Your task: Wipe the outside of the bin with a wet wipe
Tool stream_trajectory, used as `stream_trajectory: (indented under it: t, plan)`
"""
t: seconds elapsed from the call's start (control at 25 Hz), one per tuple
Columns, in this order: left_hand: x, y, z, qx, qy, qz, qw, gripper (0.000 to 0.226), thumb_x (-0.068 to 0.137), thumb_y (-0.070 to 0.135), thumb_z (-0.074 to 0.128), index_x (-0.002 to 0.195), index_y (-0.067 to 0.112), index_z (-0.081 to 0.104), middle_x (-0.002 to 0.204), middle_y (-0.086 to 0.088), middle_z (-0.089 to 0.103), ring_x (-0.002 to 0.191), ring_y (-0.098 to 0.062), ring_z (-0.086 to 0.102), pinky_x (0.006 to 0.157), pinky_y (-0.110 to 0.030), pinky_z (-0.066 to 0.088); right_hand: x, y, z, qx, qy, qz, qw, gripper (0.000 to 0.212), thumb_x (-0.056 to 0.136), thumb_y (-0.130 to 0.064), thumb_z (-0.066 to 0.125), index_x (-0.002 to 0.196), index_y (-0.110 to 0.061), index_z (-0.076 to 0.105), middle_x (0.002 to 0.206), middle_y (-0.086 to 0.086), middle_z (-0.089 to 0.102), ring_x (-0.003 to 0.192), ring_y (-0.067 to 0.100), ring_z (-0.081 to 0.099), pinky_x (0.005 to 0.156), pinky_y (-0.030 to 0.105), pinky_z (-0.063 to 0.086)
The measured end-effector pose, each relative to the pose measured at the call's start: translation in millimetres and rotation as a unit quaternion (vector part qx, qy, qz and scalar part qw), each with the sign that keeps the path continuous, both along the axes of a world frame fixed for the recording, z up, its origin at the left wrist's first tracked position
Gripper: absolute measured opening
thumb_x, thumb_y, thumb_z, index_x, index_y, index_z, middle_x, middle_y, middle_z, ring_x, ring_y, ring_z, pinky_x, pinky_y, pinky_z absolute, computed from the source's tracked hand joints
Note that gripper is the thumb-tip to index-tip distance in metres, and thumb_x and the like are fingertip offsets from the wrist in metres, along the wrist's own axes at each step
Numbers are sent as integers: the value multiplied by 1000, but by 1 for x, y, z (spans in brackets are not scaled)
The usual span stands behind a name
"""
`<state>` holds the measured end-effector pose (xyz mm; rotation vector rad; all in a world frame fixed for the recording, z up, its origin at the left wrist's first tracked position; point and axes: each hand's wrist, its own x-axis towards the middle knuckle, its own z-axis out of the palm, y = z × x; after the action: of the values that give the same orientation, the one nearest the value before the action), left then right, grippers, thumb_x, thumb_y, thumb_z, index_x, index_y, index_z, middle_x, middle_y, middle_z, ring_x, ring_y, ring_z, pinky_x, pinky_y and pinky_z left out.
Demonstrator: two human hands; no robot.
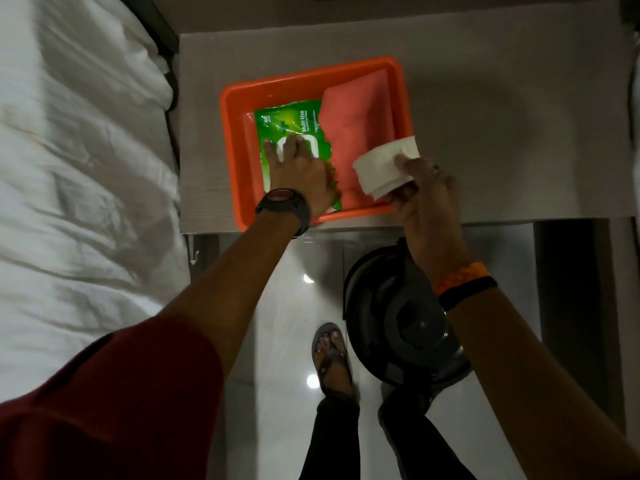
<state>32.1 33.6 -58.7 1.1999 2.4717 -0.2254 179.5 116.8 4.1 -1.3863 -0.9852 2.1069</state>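
While your left hand (301,168) presses flat, fingers spread, on the one green wipe pack (280,128) in the orange tray (239,95), your right hand (420,192) pinches one white wet wipe (381,169) over the tray's near corner. One dark bin (391,323) sits on the floor under your right forearm, below the tabletop (502,116).

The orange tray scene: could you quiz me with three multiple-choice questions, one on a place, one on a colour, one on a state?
1. Where does the dark bin stand?
A. on the bed
B. on the floor below the table edge
C. in the tray

2. What colour is the wipes pack?
A. green
B. blue
C. white

3. What is the right hand doing?
A. hanging empty
B. pressing the pack
C. holding a white wipe

Answers: 1 B, it sits on the tiles beside the feet. 2 A, its wrapper is green. 3 C, its fingers pinch the wipe; the left hand presses the pack.
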Motion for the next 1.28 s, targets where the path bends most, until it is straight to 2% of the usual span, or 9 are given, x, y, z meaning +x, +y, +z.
stream_trajectory:
  t: [0.08, 0.16, 0.24, 0.32, 0.52, 0.64, 0.8, 1.04, 1.28]
  plan:
    - [26, 11, 11, 170, -57, -9, 984, 36, 90, 23, 51, 123, 16, 64, 144, -12, 49, 139, -32, 37, 117, -48, 30, 38, 5, -9, -22, 7, -11, 1000, 6, 95, -7, 61, 94, -7, 67, 99, 11, 71, 94, 25, 72, 81, 39, 60]
    - [77, 11, 16, 354, -166, 12, 920, 33, 91, 14, 52, 120, 12, 66, 126, -9, 64, 115, -25, 60, 98, -33, 50, 80, 10, -24, -33, -7, -27, 999, 6, 92, -11, 66, 93, -7, 71, 101, 14, 74, 98, 29, 75, 80, 39, 62]
    - [134, 11, 16, 413, -292, 34, 862, 23, 94, 13, 61, 115, 10, 70, 115, -7, 66, 99, -16, 67, 84, -27, 58, 124, 11, -37, -33, 3, -27, 999, 11, 92, -14, 67, 86, -11, 76, 96, 12, 77, 96, 27, 77, 80, 36, 62]
    - [181, 16, 8, 376, -370, 47, 848, 22, 90, 14, 72, 111, 8, 72, 112, -6, 65, 98, -13, 65, 85, -29, 58, 163, 12, -50, -41, 27, -23, 999, 15, 95, -18, 65, 89, -11, 78, 92, 9, 79, 90, 21, 77, 78, 30, 61]
    - [254, 25, -18, 351, -396, 121, 840, 21, 91, 25, 71, 106, 12, 74, 104, -3, 69, 94, -9, 66, 84, -27, 58, 233, 12, -79, -21, 5, -12, 1000, 32, 94, -15, 68, 125, -4, 67, 112, 15, 77, 104, 26, 76, 86, 32, 61]
    - [281, 32, -27, 333, -428, 172, 823, 17, 95, 16, 66, 108, 8, 73, 105, -8, 73, 98, -16, 69, 88, -32, 58, 258, 16, -93, -15, -11, -35, 999, 34, 94, -5, 67, 127, 2, 64, 109, 13, 77, 100, 23, 77, 83, 28, 62]
    - [289, 53, -35, 305, -531, 412, 674, 15, 99, 6, 54, 103, -1, 67, 99, -16, 70, 96, -29, 71, 85, -39, 61, 289, 32, -107, -33, -35, -49, 998, 35, 93, -3, 66, 126, 5, 63, 110, 15, 75, 97, 21, 77, 82, 29, 63]
    - [308, 86, -45, 208, -617, 263, 712, 9, 93, 14, 67, 99, 9, 72, 97, -10, 75, 91, -24, 74, 82, -36, 63, 313, 48, -128, -54, -38, -46, 997, 30, 91, -7, 71, 117, 6, 66, 113, 23, 74, 106, 37, 74, 93, 45, 61]
    - [315, 102, -56, 224, -600, 332, 692, 10, 96, 9, 61, 98, 2, 69, 93, -13, 72, 87, -23, 71, 80, -38, 62, 323, 59, -138, -126, 6, -80, 989, 33, 99, -11, 58, 125, 10, 59, 109, 18, 73, 99, 26, 72, 95, 42, 58]
